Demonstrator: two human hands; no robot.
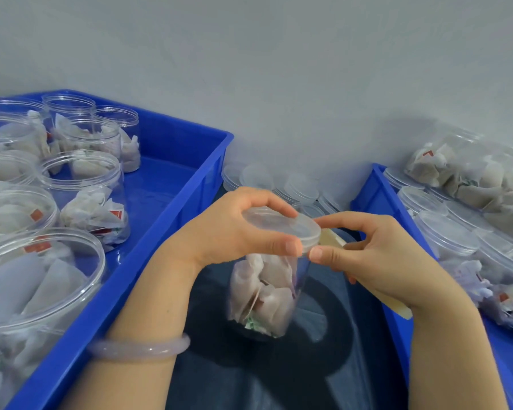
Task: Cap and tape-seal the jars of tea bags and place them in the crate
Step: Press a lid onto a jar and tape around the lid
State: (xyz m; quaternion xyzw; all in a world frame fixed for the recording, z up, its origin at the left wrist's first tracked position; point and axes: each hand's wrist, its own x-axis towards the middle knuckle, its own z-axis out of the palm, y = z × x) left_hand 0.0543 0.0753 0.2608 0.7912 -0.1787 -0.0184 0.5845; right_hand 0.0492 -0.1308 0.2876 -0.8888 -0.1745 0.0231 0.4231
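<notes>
A clear plastic jar (pixel 264 294) filled with white tea bags is held up in the middle of the view, above a dark surface. A translucent lid (pixel 285 224) sits on its mouth. My left hand (pixel 237 229) grips the lid from the left, thumb on its near rim and fingers over its top. My right hand (pixel 376 253) pinches the lid's right rim between thumb and forefinger. A pale yellowish strip (pixel 332 236), possibly tape, shows behind my right hand.
A blue crate (pixel 172 184) on the left holds several open jars of tea bags (pixel 92 199). A second blue crate (pixel 376 199) on the right holds several capped jars (pixel 444 235). Loose lids (pixel 299 187) lie between the crates by the grey wall.
</notes>
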